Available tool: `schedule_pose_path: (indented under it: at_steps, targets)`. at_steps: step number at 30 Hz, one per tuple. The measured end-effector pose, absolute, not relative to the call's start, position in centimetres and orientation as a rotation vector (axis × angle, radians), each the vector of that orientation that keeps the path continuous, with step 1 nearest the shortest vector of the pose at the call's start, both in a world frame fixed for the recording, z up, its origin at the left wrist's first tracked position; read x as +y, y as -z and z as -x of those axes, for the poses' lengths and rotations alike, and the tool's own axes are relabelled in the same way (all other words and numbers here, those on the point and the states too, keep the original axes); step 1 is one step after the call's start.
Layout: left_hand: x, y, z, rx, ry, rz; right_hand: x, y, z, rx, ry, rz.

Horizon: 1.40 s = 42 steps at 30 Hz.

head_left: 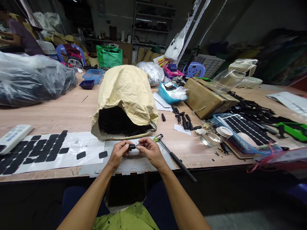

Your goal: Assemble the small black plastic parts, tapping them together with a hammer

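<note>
My left hand [119, 152] and my right hand [150, 150] meet over the table's front edge, both pinched on one small black part [132, 146] held between them. The left fingers grip its body; the right fingertips pinch its right end. Just behind the hands an open yellow woven sack [126, 95] lies on its side with several black parts in its mouth. A small hammer [173, 156] with a black handle lies on the table right beside my right hand.
A white sheet with black adhesive pads [40, 150] lies left, next to a white remote [14, 136]. Loose black parts [183, 119], a cardboard box [206, 97], a blue tray [169, 94] and a solar panel [244, 129] crowd the right. A person [19, 35] sits far left.
</note>
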<state>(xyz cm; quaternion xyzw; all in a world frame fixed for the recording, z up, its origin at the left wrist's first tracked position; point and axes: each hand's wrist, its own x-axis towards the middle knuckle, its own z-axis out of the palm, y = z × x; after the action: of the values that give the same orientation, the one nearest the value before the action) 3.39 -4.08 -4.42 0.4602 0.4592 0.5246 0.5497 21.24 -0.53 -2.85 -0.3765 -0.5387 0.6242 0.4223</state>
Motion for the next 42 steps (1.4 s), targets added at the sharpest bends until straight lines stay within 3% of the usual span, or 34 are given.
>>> schedule_pose_path:
  at_steps: [26, 42]
  targets:
    - [-4.1, 3.2, -4.1, 1.163, -1.171, -1.026, -0.7, 2.0, -21.6, -1.37, -1.455, 1.097]
    - [-4.2, 3.5, -3.9, 1.177, -1.129, -1.052, -0.8, 1.6, -20.8, -1.319, -1.645, 1.108]
